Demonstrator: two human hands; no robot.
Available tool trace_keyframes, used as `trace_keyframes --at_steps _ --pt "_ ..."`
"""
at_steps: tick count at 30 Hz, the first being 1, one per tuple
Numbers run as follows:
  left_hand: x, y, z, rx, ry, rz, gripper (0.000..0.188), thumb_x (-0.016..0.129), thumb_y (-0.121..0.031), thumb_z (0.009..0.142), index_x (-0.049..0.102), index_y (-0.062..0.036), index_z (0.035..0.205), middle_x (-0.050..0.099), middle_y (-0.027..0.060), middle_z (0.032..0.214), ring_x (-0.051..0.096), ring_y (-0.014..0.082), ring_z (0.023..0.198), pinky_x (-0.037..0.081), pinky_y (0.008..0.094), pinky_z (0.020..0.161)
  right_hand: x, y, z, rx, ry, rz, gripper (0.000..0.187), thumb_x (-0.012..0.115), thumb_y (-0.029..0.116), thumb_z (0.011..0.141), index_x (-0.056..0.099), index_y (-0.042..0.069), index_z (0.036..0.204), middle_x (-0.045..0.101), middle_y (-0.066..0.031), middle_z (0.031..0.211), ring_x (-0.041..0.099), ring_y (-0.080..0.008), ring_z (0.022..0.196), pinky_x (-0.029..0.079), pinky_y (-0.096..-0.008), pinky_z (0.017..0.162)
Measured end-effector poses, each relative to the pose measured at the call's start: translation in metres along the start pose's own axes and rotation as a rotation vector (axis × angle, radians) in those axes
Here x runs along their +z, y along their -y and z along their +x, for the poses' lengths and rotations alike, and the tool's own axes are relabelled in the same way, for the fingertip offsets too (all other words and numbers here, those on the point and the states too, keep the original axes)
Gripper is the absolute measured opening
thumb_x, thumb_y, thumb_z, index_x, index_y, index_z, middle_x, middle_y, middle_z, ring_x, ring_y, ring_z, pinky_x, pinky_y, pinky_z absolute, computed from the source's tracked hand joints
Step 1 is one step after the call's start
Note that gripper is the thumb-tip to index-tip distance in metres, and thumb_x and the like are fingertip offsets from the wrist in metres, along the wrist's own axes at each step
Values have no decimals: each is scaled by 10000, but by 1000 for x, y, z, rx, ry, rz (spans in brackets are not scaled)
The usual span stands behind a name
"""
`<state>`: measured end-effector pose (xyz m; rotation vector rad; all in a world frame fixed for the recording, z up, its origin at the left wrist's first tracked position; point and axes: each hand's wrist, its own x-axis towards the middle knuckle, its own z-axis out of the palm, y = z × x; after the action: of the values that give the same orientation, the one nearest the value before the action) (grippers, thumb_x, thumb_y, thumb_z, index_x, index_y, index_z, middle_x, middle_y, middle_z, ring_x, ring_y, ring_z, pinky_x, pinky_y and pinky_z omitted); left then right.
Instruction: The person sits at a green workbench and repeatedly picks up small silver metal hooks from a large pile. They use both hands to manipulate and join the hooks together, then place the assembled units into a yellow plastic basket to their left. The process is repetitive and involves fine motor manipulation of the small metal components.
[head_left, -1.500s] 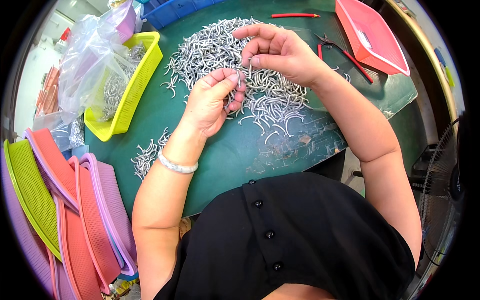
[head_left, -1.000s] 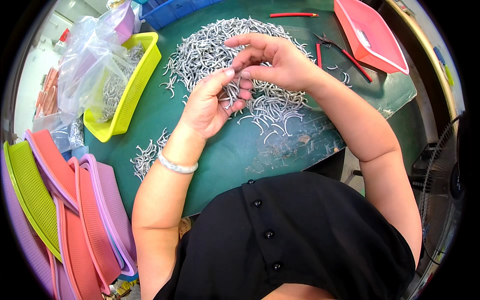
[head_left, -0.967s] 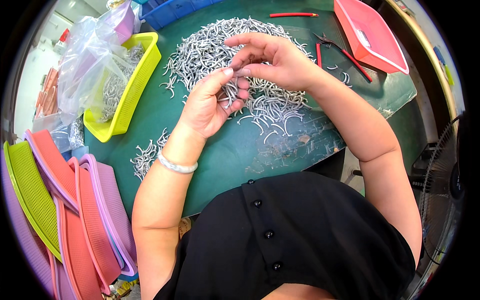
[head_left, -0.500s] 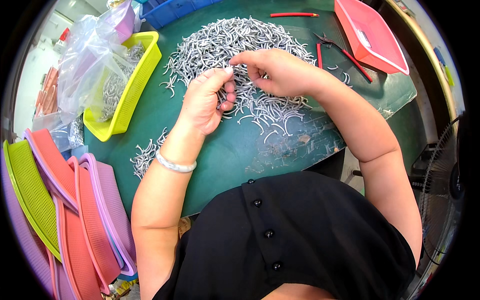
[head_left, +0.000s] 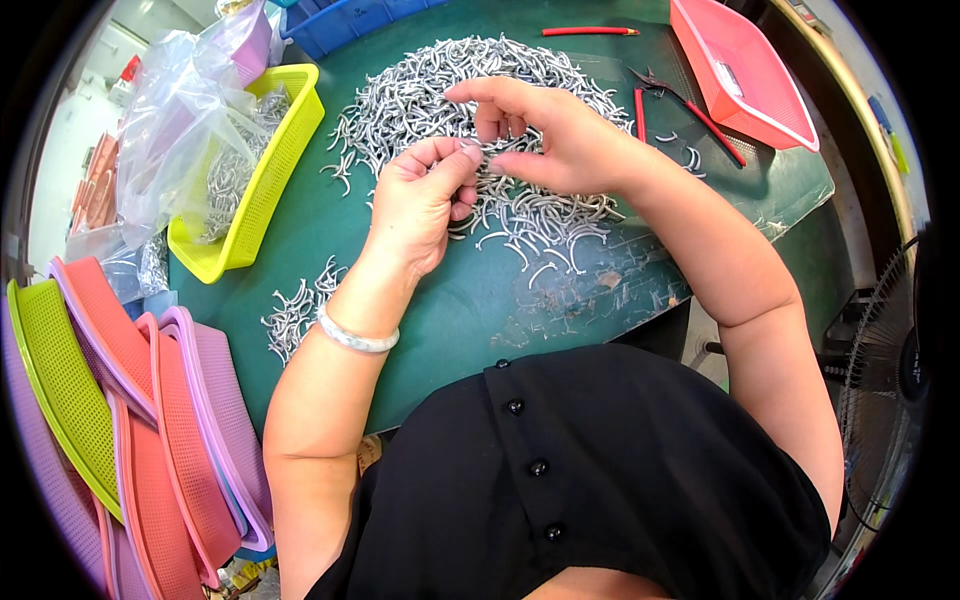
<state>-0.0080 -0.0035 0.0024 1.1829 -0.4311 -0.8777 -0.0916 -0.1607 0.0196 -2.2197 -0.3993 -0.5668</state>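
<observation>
A large heap of small, curved, silvery-grey pieces (head_left: 420,90) lies on the green table. Over its near side, my left hand (head_left: 415,205) is closed, thumb pressed to the fingers in a pinch. What it pinches is too small and covered to make out. Just to the right, my right hand (head_left: 570,145) is held with thumb and forefinger apart, and nothing shows between them. Its thumb tip is close to the left hand's fingertips. A smaller cluster of the same curved pieces (head_left: 290,318) rests beside my left forearm.
At the left stands a yellow-green basket (head_left: 255,215) holding more pieces and a clear plastic bag (head_left: 165,140). Stacked pink, purple and green baskets (head_left: 185,440) fill the lower left. Red-handled pliers (head_left: 715,130), a red pen-like stick (head_left: 585,31) and a pink basket (head_left: 790,105) lie far right.
My right hand's thumb and forefinger have spread apart, and the forefinger has risen away from the left fingertips. My left hand has shifted slightly to the right, still pinched.
</observation>
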Motion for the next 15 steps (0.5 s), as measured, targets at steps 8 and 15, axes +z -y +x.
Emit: trace_keyframes --at_steps 8,15 --pt "0 -1 0 62 -6 30 71 588 -67 807 573 -42 872 526 -18 663 464 46 526 350 166 439 0 -11 -4 146 296 -305 555 592 -16 664 427 80 1185 568 -77 832 568 -237 806 450 -348 714" --pt "-2 -1 0 53 19 54 78 556 -52 828 569 -50 905 531 -6 684 466 59 546 339 170 449 3 -9 -3 120 266 -346 420 538 -3 710 459 56 1118 563 -85 744 563 -262 746 443 -367 657"
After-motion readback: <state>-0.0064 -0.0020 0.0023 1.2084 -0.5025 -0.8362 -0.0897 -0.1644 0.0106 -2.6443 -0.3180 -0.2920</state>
